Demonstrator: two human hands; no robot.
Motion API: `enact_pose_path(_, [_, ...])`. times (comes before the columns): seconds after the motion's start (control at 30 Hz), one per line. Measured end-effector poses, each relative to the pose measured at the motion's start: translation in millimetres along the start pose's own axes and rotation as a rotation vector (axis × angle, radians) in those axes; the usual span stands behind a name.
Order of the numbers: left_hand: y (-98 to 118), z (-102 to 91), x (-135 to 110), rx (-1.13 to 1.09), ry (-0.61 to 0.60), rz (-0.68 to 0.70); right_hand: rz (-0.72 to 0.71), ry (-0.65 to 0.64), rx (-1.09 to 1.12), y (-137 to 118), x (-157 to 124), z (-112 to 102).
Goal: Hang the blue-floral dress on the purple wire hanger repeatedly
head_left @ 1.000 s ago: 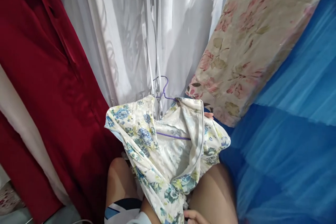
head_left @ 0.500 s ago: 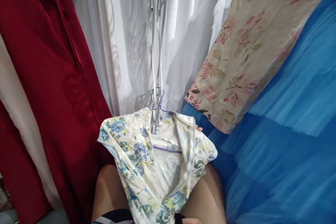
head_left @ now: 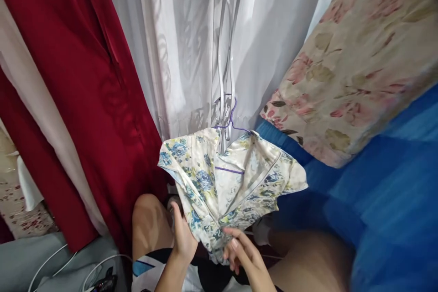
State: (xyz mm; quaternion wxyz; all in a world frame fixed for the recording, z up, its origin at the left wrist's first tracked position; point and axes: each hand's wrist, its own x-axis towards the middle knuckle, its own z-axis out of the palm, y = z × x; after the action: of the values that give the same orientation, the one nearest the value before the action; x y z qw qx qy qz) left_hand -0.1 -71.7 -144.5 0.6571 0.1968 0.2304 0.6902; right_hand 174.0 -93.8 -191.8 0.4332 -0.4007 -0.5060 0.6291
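A white top with blue and yellow flowers (head_left: pixel 205 178) hangs on a thin purple hanger (head_left: pixel 232 116). The hanger's hook is caught in white straps (head_left: pixel 222 68) that dangle in front of the sheer curtain. My left hand (head_left: pixel 183 235) holds the top's lower left edge, fingers pointing up along the cloth. My right hand (head_left: pixel 241 251) is just right of it, with curled fingers pinching the bottom hem. Both hands sit above my bare knees.
A dark red curtain (head_left: pixel 85 77) hangs at the left and a white sheer curtain (head_left: pixel 178 45) behind the top. At the right a pink-flowered pillow (head_left: pixel 356 68) leans over a blue bed sheet (head_left: pixel 393 191). White cables (head_left: pixel 68 264) lie at the lower left.
Both hands have come up to the top's bottom hem; the right hand earlier reached behind its right shoulder. The view has swung a little, so the top sits further right.
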Motion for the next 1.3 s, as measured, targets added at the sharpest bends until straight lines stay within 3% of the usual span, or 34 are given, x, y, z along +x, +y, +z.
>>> enact_pose_path(0.13, [-4, -1.5, -13, 0.206, 0.148, 0.043, -0.101, 0.011, 0.002, -26, 21, 22])
enact_pose_path(0.27, [-12, 5.7, -21, 0.462, 0.260, 0.178, -0.146, -0.023, -0.025, -26, 28, 28])
enact_pose_path(0.5, [-26, 2.2, -28, 0.373, 0.267, 0.091, -0.193, 0.141, 0.033, -6, 25, 21])
enact_pose_path(0.57, [-29, 2.7, -29, 0.365, 0.214, 0.083, -0.214, 0.166, 0.053, -2, 26, 21])
enact_pose_path(0.67, [-29, 5.8, -27, 0.425, 0.143, 0.103, -0.224, 0.110, 0.038, 2, 27, 25])
enact_pose_path(0.77, [-27, 5.6, -25, 0.482, 0.192, 0.124, -0.201, 0.024, -0.046, 3, 26, 28])
enact_pose_path(0.93, [-30, -13.4, -20, 0.597, 0.205, 0.121, -0.161, -0.009, -0.139, -1, 18, 32])
enact_pose_path(1.03, [-28, -30.9, -14, 0.661, 0.278, 0.295, -0.116, 0.063, -0.087, -1, 14, 29])
enact_pose_path(1.17, [-21, -38.7, -13, 0.787, 0.409, 0.779, -0.077, 0.197, -0.044, 1, 14, 23])
enact_pose_path(1.23, [-24, -33.5, -18, 0.945, 0.304, 0.830, -0.080, 0.230, -0.038, 0, 14, 23])
enact_pose_path(1.3, [-31, -26.1, -24, 1.083, 0.093, 0.672, -0.087, 0.233, -0.027, -2, 13, 25])
